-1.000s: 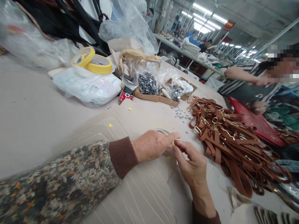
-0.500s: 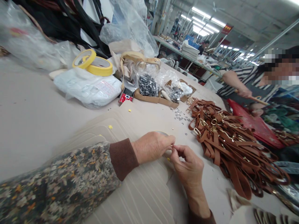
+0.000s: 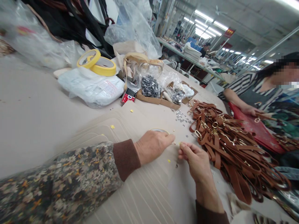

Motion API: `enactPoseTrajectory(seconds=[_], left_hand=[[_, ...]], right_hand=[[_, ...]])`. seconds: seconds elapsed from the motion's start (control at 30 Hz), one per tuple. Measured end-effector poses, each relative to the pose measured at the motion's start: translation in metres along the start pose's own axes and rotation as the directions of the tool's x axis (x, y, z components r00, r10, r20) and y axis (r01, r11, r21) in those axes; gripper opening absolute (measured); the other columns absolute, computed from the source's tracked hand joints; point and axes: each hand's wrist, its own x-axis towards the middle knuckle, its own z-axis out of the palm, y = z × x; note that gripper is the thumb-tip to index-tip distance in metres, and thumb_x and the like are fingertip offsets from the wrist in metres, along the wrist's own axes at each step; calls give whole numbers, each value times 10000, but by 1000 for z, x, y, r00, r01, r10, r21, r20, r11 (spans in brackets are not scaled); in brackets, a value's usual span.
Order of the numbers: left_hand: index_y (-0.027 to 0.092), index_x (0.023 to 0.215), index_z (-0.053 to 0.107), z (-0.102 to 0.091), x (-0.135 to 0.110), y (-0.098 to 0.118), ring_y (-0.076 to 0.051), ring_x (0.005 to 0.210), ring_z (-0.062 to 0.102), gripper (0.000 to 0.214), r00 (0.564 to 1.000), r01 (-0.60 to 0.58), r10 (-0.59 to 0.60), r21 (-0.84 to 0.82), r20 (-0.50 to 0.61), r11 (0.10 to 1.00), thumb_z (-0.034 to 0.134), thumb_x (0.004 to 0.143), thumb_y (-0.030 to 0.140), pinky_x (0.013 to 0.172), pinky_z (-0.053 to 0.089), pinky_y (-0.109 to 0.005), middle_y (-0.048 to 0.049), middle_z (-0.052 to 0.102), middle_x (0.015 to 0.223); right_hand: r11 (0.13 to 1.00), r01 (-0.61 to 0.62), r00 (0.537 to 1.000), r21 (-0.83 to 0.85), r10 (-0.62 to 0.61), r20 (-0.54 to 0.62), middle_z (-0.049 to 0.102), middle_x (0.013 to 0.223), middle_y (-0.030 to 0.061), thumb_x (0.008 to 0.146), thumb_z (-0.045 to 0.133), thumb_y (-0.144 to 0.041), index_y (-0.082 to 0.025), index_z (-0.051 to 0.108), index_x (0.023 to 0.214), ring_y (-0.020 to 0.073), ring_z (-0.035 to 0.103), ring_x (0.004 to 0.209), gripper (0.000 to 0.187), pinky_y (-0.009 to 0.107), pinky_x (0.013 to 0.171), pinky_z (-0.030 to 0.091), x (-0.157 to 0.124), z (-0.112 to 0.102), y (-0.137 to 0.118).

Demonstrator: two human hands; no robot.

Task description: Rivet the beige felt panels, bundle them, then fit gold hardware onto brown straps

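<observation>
Pinches a yellow tape bit (image 3: pixel 180 143) between the right hand's (image 3: pixel 195 158) thumb and fingertips, pressed together; too small there to tell its long axis. Curls the left hand (image 3: pixel 149 147) over a tape ring (image 3: pixel 160 129), with the grip hidden: cannot tell whether clamped on it. Shows just past the left knuckles only the ring's far rim, bowing away from the fingers, long axis crosswise. Points the left fingertips toward the right ones, near but apart.
</observation>
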Motion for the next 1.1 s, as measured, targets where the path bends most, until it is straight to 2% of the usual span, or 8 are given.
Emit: enactPoseTrajectory(seconds=[0.17,0.3,0.5,0.7,0.8,0.87,0.97,1.1], left_hand=[[167,934,580,3,-1,-1,-254,822,635,185,981,24,-41,90,190,996,405,948,110,627,479,-330,-78,638,890],[169,949,587,5,-1,1,-281,815,638,204,975,30,-50,95,216,995,387,951,126,614,502,-364,-90,628,901],[158,957,598,2,-1,1,-279,849,634,200,965,34,-55,84,255,996,401,946,122,637,510,-362,-103,629,902],[156,946,605,2,-1,1,-280,851,631,195,967,20,-40,79,252,997,413,942,118,647,498,-363,-111,635,900],[153,944,607,2,0,1,-279,848,632,200,965,23,-43,80,260,997,411,941,111,652,494,-362,-115,638,892],[153,946,607,1,0,1,-283,854,635,200,962,24,-44,79,268,997,413,937,105,652,496,-363,-117,641,901],[153,946,608,0,1,1,-290,862,638,207,962,23,-44,80,269,996,411,928,94,648,499,-365,-117,643,913],[149,934,605,-1,0,1,-286,857,638,206,966,3,-21,69,259,998,413,912,79,653,503,-366,-113,646,895]], right_hand=[[980,-10,996,-198,27,82,637,566,6,624,783,-523,-123,689,745,92,557,442,428,195,455,475,16,-6,0],[936,18,999,-353,0,51,609,535,-24,679,713,-505,-152,671,730,96,549,423,359,197,437,455,18,1,1],[786,117,993,-607,-82,86,610,533,-27,759,623,-463,-188,670,722,125,586,455,281,225,471,475,20,1,-1],[881,35,999,-471,-34,10,577,493,-58,689,706,-505,-208,640,938,140,550,399,393,233,368,464,20,1,0],[961,-9,1000,-276,9,2,621,568,-17,604,764,-548,-178,620,808,136,575,440,446,243,401,494,16,-4,2],[967,4,999,-257,6,38,633,580,10,600,767,-559,-155,645,728,126,574,470,441,244,467,510,12,-7,4],[913,78,997,-400,-75,26,622,554,9,679,704,-573,-152,721,780,139,556,499,434,254,509,482,9,-6,8],[730,180,969,-659,-247,-9,658,573,18,780,584,-545,-198,755,776,181,584,553,387,283,556,430,11,4,10]])
